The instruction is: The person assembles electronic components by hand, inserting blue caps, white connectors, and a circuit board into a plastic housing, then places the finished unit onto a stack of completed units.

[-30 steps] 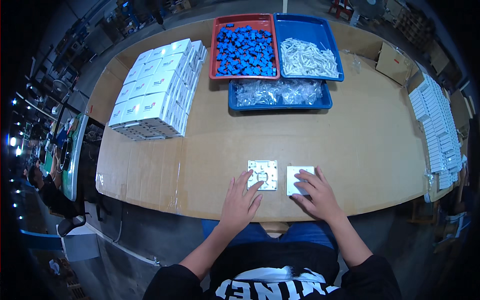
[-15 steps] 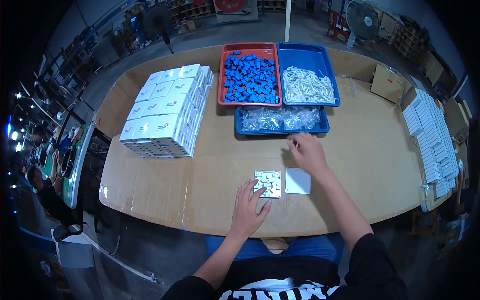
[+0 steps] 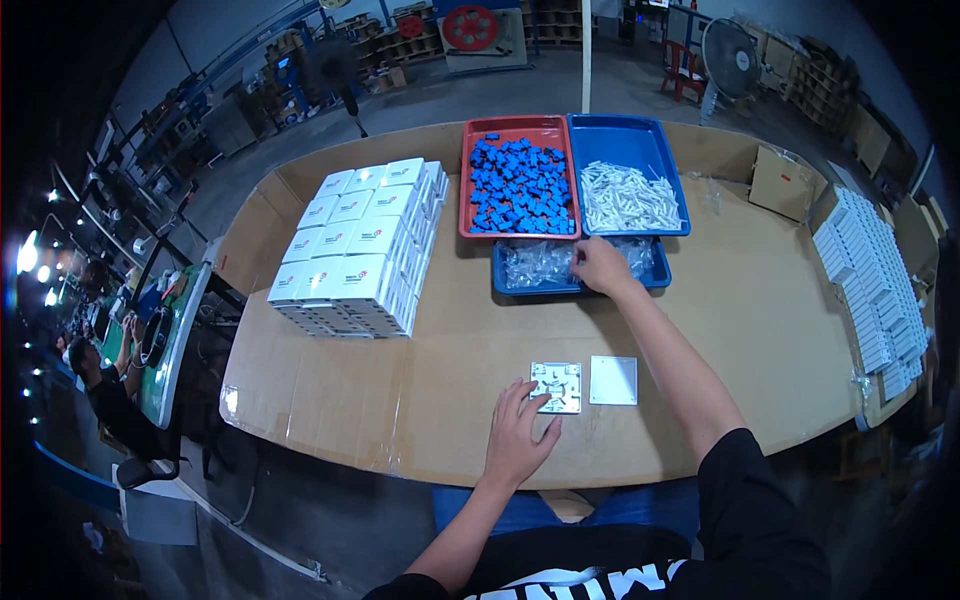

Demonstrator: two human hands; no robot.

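My left hand [image 3: 516,438] rests at about seven o'clock of the white molded plate [image 3: 562,384], its fingers spread wide and loosely bent, with the fingertips on the plate's left part and the thumb apart from it, off its lower edge. That plate lies flat on the brown tabletop [image 3: 480,335], close to my edge at six o'clock, its recessed and ribbed side facing up. Just beside it, at three o'clock, sits a smooth white square cover [image 3: 613,381], with a narrow gap between the two. My right hand [image 3: 606,268] is reaching out between twelve and one o'clock from the plate, over the lower blue tray [image 3: 540,290] of clear plastic bags [image 3: 535,263]; my thumb and fingers are bent narrow there, and I cannot tell whether they pinch a bag. Behind that tray, toward eleven o'clock, a red tray [image 3: 530,125] holds small blue pieces [image 3: 520,185], and toward one o'clock an upper blue tray [image 3: 615,140] holds slim white pieces [image 3: 625,198]. A tall stack of white boxes [image 3: 352,245] stands at ten o'clock on the table, and rows of white pieces [image 3: 868,285] are piled at three o'clock, along the far right side.
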